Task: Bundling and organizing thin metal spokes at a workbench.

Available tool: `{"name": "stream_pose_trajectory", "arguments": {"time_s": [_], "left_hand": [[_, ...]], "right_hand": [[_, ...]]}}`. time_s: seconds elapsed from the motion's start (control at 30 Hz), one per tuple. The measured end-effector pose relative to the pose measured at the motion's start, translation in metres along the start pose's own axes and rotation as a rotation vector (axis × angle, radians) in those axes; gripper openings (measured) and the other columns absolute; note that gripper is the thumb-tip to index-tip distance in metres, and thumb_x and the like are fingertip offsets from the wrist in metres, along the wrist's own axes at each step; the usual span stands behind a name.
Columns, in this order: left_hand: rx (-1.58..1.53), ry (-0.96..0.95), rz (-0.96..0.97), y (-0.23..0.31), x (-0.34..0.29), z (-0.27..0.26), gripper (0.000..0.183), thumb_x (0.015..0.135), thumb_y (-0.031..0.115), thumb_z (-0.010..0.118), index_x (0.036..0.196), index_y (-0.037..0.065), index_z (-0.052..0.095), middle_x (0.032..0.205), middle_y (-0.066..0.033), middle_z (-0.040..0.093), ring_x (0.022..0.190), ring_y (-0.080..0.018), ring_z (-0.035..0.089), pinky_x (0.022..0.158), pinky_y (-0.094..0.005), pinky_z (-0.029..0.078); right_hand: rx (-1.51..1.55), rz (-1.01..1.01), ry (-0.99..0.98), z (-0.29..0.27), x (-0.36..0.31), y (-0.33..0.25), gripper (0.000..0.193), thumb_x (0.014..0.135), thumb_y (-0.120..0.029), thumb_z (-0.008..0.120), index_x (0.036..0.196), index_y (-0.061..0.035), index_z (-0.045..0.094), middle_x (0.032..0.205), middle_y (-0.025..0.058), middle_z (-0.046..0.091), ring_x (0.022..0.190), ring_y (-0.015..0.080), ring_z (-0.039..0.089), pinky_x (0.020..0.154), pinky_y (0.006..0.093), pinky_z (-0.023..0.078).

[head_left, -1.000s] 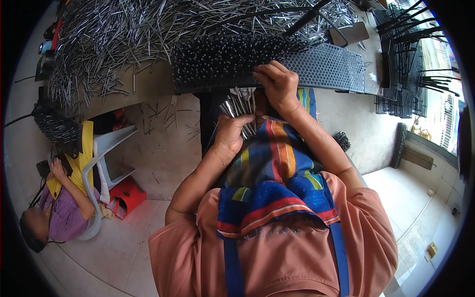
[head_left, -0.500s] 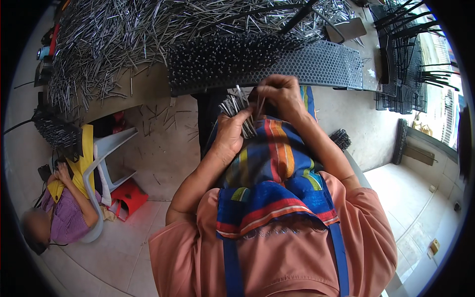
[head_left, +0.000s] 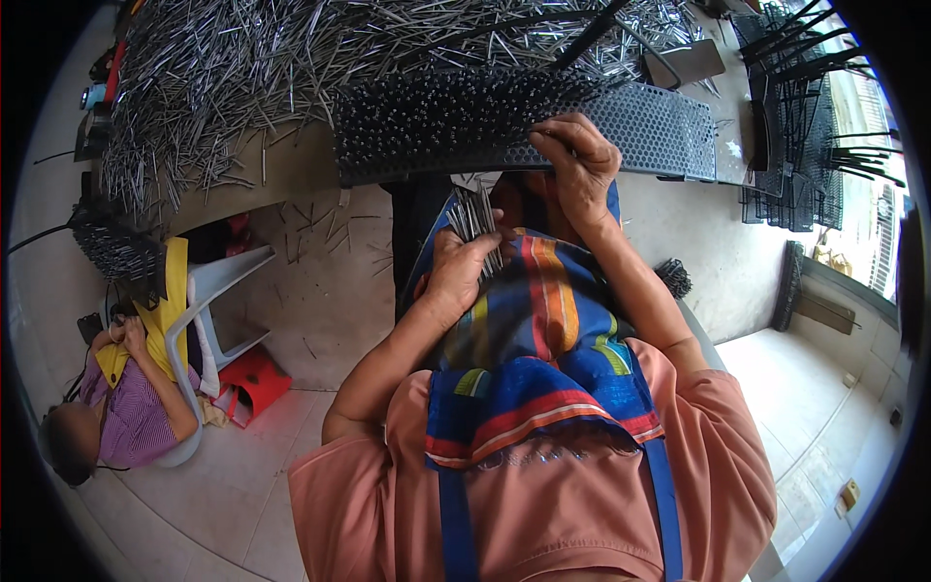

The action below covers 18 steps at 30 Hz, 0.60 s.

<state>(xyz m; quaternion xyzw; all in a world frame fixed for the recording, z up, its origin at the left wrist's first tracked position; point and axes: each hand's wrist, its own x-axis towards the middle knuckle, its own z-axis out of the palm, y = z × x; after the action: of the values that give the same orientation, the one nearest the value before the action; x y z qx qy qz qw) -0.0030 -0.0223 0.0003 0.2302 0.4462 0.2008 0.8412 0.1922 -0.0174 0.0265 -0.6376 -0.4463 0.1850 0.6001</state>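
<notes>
- Dozens of thin metal rods (head_left: 470, 211) stand as a loose bundle in the left hand (head_left: 458, 267), their upper ends fanning out beyond the thumb.
- That left grip is wrapped around the bundle, thumb across the near side, just above the striped apron (head_left: 550, 320) on the person's lap.
- To the right of the bundle and farther out, the right hand (head_left: 582, 165) has its fingers curled at the near edge of the curved perforated plate (head_left: 664, 131); how tightly its fingertips close, and whether a rod sits between them, I cannot tell.
- Left of the right hand, dark upright pieces (head_left: 417, 121) crowd the plate's holes; to its right, the holes are bare.
- Beyond both grips, a wide heap of loose rods (head_left: 262, 73) covers much of the table (head_left: 291, 165).
- Well to the left of the left grip, a co-worker (head_left: 145, 412) in a purple top sits in a pale chair (head_left: 181, 339), near a red bag (head_left: 254, 386).
</notes>
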Motion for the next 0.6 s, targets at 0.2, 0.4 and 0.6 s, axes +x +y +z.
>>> {"name": "stream_pose_trajectory", "arguments": {"time_s": [0.2, 0.4, 0.6], "left_hand": [[0.033, -0.006, 0.04, 0.003, 0.005, 0.006, 0.026, 0.086, -0.004, 0.06, 0.11, 0.002, 0.064, 0.093, -0.0132, 0.073, 0.076, -0.0199, 0.071, 0.064, -0.0292, 0.057], [-0.011, 0.03, 0.026, 0.002, 0.011, 0.006, 0.023, 0.085, -0.004, 0.06, 0.107, 0.001, 0.065, 0.092, -0.0144, 0.073, 0.078, -0.022, 0.071, 0.066, -0.031, 0.057], [-0.098, 0.036, -0.075, 0.005, 0.016, 0.006, 0.021, 0.084, -0.007, 0.059, 0.104, -0.003, 0.066, 0.09, -0.0157, 0.072, 0.075, -0.0235, 0.071, 0.067, -0.0316, 0.058]], "right_hand": [[-0.1, -0.013, -0.067, 0.01, -0.005, 0.01, 0.011, 0.076, 0.005, 0.072, 0.086, 0.0015, 0.072, 0.081, 0.0065, 0.065, 0.073, 0.0114, 0.061, 0.066, 0.0234, 0.047], [-0.361, -0.074, -0.095, 0.018, -0.002, -0.001, 0.015, 0.077, 0.002, 0.073, 0.091, -0.0012, 0.072, 0.074, 0.0077, 0.061, 0.064, 0.0145, 0.061, 0.058, 0.0269, 0.046], [-0.429, -0.154, -0.158, 0.016, 0.001, 0.004, 0.015, 0.078, -0.001, 0.073, 0.093, -0.0025, 0.072, 0.076, 0.01, 0.062, 0.062, 0.0203, 0.062, 0.058, 0.0295, 0.047]]}}
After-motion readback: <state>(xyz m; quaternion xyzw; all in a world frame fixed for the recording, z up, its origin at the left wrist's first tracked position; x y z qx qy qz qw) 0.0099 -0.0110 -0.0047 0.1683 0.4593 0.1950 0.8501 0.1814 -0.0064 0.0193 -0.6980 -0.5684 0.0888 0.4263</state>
